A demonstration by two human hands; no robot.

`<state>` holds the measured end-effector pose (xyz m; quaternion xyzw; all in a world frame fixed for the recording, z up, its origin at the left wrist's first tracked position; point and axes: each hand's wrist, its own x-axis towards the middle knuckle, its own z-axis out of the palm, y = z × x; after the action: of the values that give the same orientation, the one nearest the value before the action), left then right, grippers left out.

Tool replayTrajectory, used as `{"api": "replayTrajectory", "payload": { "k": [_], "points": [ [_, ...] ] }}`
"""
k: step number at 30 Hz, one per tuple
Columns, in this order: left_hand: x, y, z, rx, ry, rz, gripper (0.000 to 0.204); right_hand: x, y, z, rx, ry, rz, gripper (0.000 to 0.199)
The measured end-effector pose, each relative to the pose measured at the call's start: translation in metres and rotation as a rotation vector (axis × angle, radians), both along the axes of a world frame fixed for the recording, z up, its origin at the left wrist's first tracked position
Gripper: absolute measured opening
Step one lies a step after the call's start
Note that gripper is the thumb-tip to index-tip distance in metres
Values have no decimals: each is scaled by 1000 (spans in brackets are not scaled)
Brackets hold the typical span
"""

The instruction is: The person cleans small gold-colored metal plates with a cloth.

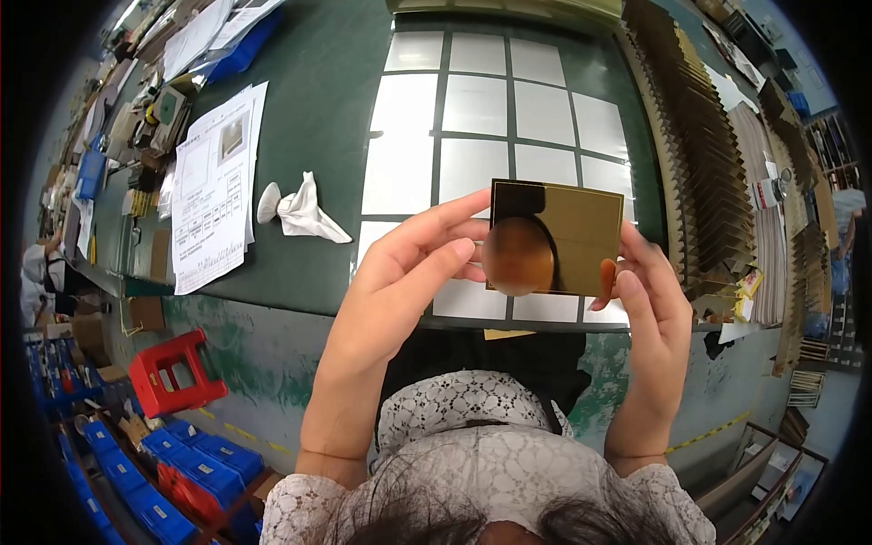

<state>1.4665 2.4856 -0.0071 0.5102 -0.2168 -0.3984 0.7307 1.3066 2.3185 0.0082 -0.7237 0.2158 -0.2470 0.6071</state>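
One gold mirror-finish rectangular plate (563,232) is held up between both hands, above the green table (318,163). The left hand (400,272) clamps its left edge with fingers curled across the front; the right hand (649,313) pinches the right edge, thumb on the near face. Beyond the hands lies a grid of white rectangular sheets (509,109), about fifteen showing, some hidden behind the plate. Left of the left hand sits one crumpled white cloth (304,211), and farther left one stack of printed papers (213,186). Right of the right hand runs one long row of brown cardboard pieces (708,154). Below left stands one red stool (173,372).
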Motion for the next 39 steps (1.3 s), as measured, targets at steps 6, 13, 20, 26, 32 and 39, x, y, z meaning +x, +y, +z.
{"api": "replayTrajectory", "payload": {
  "k": [6, 13, 20, 26, 32, 39],
  "points": [
    [1, -2, -4, 8, 17, -1, 42, 3, -1, -1, 50, -39, -12, 35],
    [3, -10, -7, 37, 57, -20, 41, 0, -13, -1, 160, -58, 73, 38],
    [3, -13, -9, 33, 92, -7, 42, 0, -24, -7, 295, -101, 130, 38],
    [3, -13, -8, 44, 83, -9, 41, 1, -25, -9, 318, -105, 136, 38],
    [3, -13, -7, 35, 80, -3, 41, 4, -22, -11, 279, -92, 98, 41],
    [5, -12, -7, 33, 86, -5, 41, 3, -18, -4, 315, -114, 82, 37]
  ]
}}
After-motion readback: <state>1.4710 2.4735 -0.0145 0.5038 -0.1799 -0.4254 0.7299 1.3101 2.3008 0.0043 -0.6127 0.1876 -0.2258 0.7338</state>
